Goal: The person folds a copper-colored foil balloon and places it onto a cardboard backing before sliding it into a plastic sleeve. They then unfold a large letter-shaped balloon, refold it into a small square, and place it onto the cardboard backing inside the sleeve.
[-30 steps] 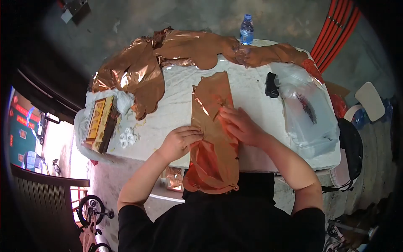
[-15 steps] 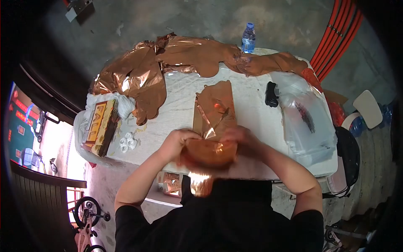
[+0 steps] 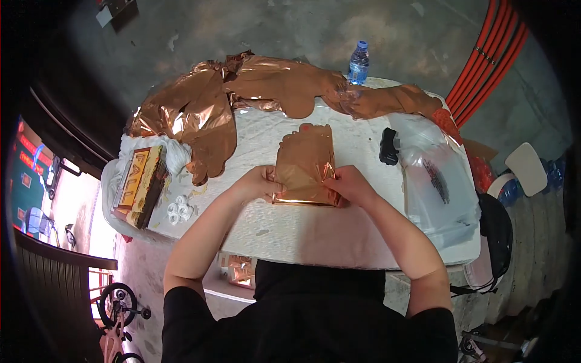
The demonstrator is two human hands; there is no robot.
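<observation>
A copper-coloured foil sheet (image 3: 304, 163), folded at its near edge and ragged at its far edge, lies on the middle of the table between my two hands. My left hand (image 3: 261, 183) is closed on its lower left corner, fingers curled at the edge. My right hand (image 3: 352, 186) pinches the lower right corner, where the foil is creased and shiny. Beyond the sheet, a long crumpled piece of the same copper foil (image 3: 272, 81) runs along the table's far side and bends down at the left.
The white-topped table (image 3: 363, 230) also bears a yellow box (image 3: 139, 184), white rolls (image 3: 180, 209), a black object (image 3: 389, 146) and clear plastic bags (image 3: 436, 187). A water bottle (image 3: 359, 63) stands at the far edge. Red pipes (image 3: 487, 60) rise at the right.
The near part of the foil, earlier lifted and hanging over the table's edge, now lies folded flat on the table. Both hands have moved slightly away from my body, to its near corners.
</observation>
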